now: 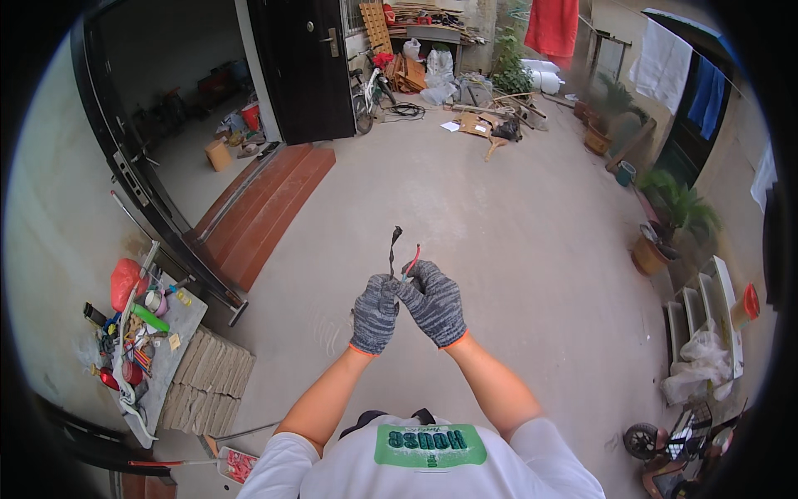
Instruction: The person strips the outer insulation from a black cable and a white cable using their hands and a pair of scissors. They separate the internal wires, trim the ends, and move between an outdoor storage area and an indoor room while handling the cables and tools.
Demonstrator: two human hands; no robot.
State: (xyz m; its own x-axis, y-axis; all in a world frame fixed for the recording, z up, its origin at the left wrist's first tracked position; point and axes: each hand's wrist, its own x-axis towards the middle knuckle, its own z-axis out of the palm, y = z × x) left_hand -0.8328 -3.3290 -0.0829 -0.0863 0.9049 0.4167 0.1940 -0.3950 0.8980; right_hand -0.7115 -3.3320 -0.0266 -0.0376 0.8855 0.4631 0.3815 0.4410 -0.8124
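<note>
Both hands wear grey knitted gloves with orange cuffs and meet in front of my chest. From between the fingers of my left hand a black wire sticks up, its upper part looking wrapped and lumpy. My right hand pinches a short red wire that leans to the right. The two wires rise side by side, their upper ends apart. Where their lower ends run is hidden by the gloves, so I cannot tell whether they join there.
On the left, a cluttered table stands beside stacked rough slabs. Red-brown steps lead to an open doorway. Scrap wood and cardboard lie far ahead. Potted plants, a white rack and a scooter line the right side.
</note>
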